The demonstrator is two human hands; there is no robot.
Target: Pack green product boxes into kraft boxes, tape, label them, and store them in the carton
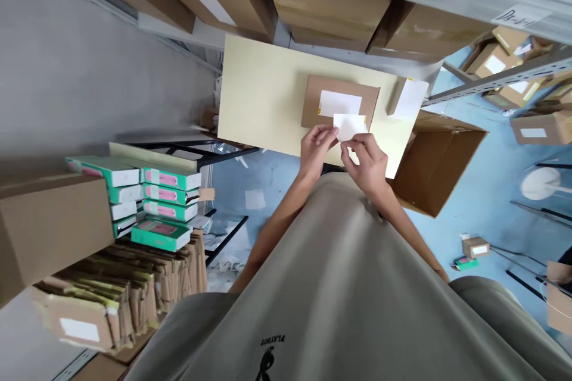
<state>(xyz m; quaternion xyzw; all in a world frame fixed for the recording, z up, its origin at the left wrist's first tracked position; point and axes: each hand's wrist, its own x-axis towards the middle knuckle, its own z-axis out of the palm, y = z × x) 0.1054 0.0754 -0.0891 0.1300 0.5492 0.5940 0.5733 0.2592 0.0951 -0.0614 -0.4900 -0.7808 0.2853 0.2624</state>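
Observation:
Between my two hands is a white label (349, 127) with a small yellow mark at its upper right corner. My left hand (316, 146) pinches its left edge. Fingers of my right hand (367, 159) are closed at its lower edge, near the right side. Just beyond the label lies a flat brown cardboard box (311, 101) on the pale yellow tabletop (259, 95). A white label (340, 103) with a yellow corner mark sits on the box's top. To the right on the same table stands a white box-shaped block (410, 98), also with a yellow mark.
An open cardboard carton (440, 166) stands right of the table. Large brown boxes (326, 3) fill the shelf behind. At left are stacked green-and-white boxes (167, 178), flattened cardboard (129, 292) and a big carton (53, 220). More boxes (534, 128) lie on the right.

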